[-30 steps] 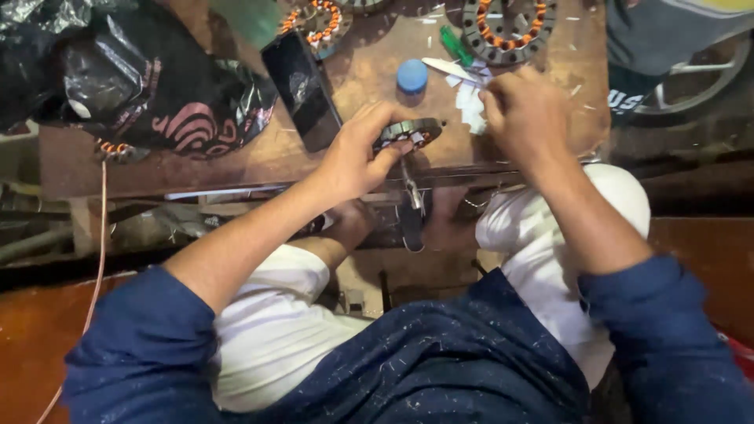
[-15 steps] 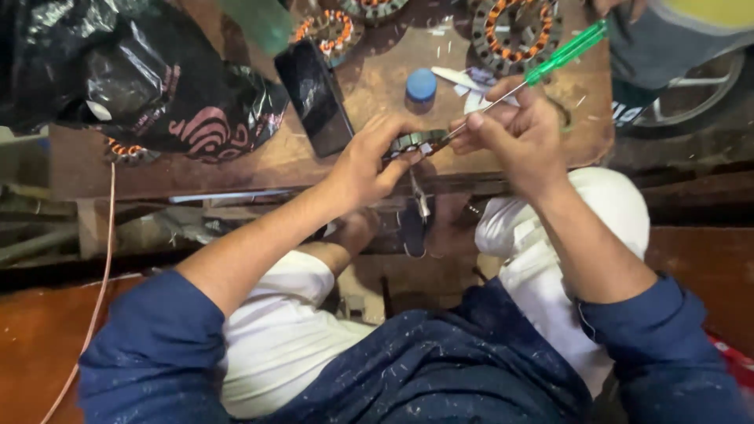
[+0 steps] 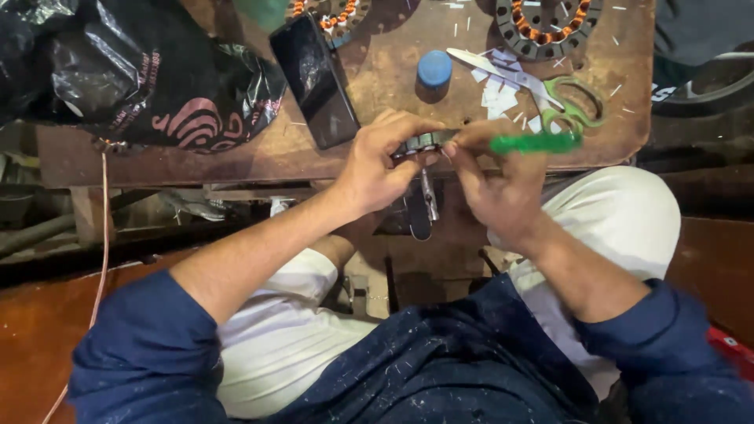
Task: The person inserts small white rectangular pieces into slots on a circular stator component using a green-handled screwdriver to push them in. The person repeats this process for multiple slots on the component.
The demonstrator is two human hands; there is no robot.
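Note:
My left hand [image 3: 382,166] grips a small round metal motor part [image 3: 422,144] at the near edge of a low brown wooden table [image 3: 393,71]. My right hand [image 3: 496,180] holds a green-handled screwdriver [image 3: 536,143], its handle pointing right and its tip at the metal part. The two hands touch around the part, which the fingers mostly hide. Under the hands, a dark tool [image 3: 424,206] hangs below the table edge.
On the table lie a black phone [image 3: 314,78], a blue-capped bottle [image 3: 433,72], green-handled scissors [image 3: 561,98] among white paper scraps, and two copper-wound stators [image 3: 547,23] [image 3: 334,14]. A black plastic bag [image 3: 126,71] sits at the left. A thin cord [image 3: 100,259] hangs down.
My right hand picked up the green screwdriver from the table and brought it to the metal part; its handle has swung from pointing up-right to lying level. The left hand kept its grip.

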